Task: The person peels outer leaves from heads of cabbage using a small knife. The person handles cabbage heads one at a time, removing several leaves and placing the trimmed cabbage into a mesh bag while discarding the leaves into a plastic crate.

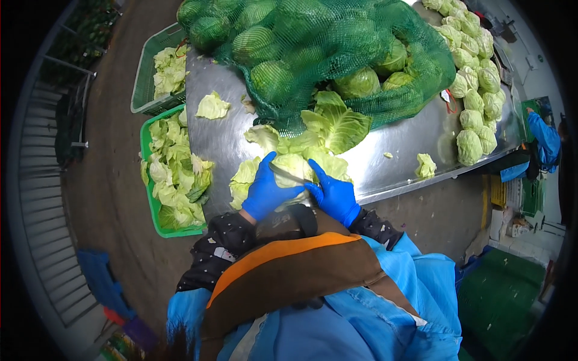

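A pale green cabbage head (295,163) sits at the near edge of the steel table, between my two blue-gloved hands. My left hand (267,189) cups its left side, thumb stretched across the front. In my right hand (336,193) is a small knife (288,174), its blade lying across the cabbage towards the left; the handle is mostly hidden in the glove. Right index finger and thumb are spread near the cabbage's right side. Loose outer cabbage leaves (341,124) lie behind and around the head, and more leaves (244,180) lie beside my left hand.
A green mesh sack (311,49) of cabbages covers the back of the steel table (388,178). Peeled cabbages (472,117) are piled along the right. Leaf-filled crates, one bright green (156,216) and one dull green (140,97), stand at left. Another person (544,140) is far right.
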{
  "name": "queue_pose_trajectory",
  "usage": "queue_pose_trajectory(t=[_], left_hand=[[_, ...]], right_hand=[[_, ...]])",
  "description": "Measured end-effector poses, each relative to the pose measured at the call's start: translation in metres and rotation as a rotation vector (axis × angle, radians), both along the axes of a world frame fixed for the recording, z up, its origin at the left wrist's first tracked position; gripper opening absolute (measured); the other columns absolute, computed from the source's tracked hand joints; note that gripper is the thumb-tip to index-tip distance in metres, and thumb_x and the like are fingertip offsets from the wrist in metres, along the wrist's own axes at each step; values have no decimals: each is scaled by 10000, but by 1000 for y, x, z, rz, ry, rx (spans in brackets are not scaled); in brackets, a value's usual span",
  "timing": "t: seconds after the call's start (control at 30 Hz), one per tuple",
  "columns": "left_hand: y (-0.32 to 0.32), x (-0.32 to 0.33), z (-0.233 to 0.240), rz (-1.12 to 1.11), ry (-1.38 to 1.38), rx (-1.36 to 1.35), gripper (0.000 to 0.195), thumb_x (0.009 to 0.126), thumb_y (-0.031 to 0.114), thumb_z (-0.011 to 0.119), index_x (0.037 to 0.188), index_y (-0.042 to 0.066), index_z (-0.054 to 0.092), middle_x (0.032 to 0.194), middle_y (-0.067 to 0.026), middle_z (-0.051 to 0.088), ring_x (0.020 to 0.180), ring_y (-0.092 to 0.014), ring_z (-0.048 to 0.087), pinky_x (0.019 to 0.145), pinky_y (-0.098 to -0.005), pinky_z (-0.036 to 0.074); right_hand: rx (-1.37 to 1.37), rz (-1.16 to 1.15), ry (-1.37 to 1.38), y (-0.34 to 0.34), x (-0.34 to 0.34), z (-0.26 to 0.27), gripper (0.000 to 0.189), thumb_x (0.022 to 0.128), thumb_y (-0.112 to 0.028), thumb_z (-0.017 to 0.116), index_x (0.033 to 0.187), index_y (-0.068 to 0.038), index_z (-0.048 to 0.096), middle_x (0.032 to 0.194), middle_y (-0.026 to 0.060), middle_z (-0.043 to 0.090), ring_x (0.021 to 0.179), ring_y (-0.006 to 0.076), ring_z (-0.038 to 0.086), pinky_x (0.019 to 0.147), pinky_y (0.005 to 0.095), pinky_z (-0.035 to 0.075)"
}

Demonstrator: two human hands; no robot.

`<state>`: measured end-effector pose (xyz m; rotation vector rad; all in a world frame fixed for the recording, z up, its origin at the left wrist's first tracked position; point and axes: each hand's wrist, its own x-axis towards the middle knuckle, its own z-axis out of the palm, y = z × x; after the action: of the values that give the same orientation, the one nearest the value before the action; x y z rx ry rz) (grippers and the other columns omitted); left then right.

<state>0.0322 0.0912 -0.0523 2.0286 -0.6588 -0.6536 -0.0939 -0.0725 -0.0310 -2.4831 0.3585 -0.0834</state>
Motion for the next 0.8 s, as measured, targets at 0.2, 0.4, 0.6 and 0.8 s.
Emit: queue_pose_trajectory(t=[0.2, 0.4, 0.6, 0.8], left_hand=[[3, 1, -5, -27, -24, -57, 1126, 603, 480, 851, 1415, -11, 245, 1335, -245, 424, 1222, -354, 467, 993, -405, 421], [-4, 18, 6, -52, 191, -43, 1099, 619, 432, 845, 1412, -26, 237, 1309, -241, 430, 1205, -328, 468, 994, -387, 410], [-5, 8, 5, -57, 92, -28, 1083, 654, 320, 855, 1438, -14, 187, 1347, -207, 383, 1246, -289, 411, 1043, -378, 363], [0, 9, 2, -60, 130, -59, 1182, 618, 322, 869, 1477, 17, 118, 1354, -201, 375, 1255, -304, 403, 1049, -385, 360]], right_hand=[[-25, 44, 13, -3, -1, 5, 600, 900, -406, 576, 1399, -116, 414, 757, 148, 661, 585, 296, 637, 513, 381, 490], [-47, -27, -28, -2, 2, -5, 572, 906, -381, 576, 1388, -114, 423, 764, 138, 659, 592, 288, 641, 512, 378, 488], [106, -180, -23, -6, 27, -24, 492, 936, -360, 530, 1353, -108, 463, 721, 165, 655, 614, 320, 643, 541, 403, 490], [73, -41, 38, -14, 23, 9, 518, 914, -415, 544, 1340, -126, 487, 758, 162, 671, 650, 314, 661, 549, 395, 505]])
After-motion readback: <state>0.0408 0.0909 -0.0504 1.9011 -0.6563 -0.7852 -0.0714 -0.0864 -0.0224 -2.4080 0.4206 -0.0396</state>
